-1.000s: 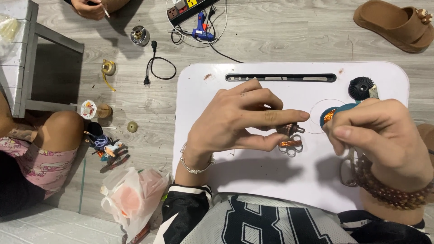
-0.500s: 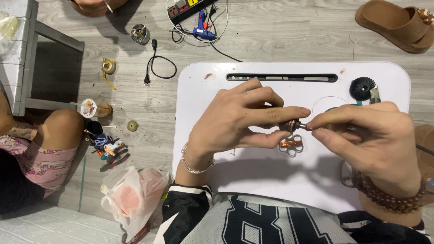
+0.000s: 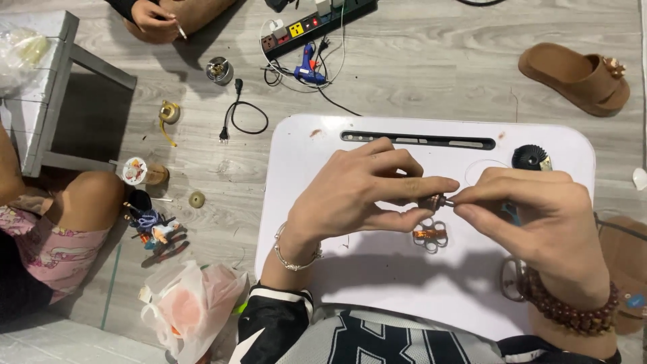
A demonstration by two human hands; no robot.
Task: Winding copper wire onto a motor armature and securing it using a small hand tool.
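Observation:
Over the white lap table (image 3: 377, 283) my left hand (image 3: 364, 192) pinches a small copper-wound wire piece (image 3: 431, 201) between thumb and forefinger. My right hand (image 3: 536, 216) meets it from the right, fingertips closed on the same piece's end. Just below, on the table, lies a small wire flower shape with a copper middle (image 3: 430, 235). A black ridged spool (image 3: 530, 158) sits at the table's far right. What else my right palm holds is hidden.
On the wood floor lie a power strip (image 3: 317, 23), a blue glue gun (image 3: 309, 69), a black cable (image 3: 239, 118), small spools (image 3: 168, 113), a brown sandal (image 3: 573, 77) and a plastic bag (image 3: 189, 307). Another person's knee (image 3: 87, 202) is at left, a second person's hand (image 3: 151, 19) at top.
My right hand has moved left and its fingertips have closed on the wire piece held by my left hand. The blue-and-orange tool seen in it earlier is out of sight.

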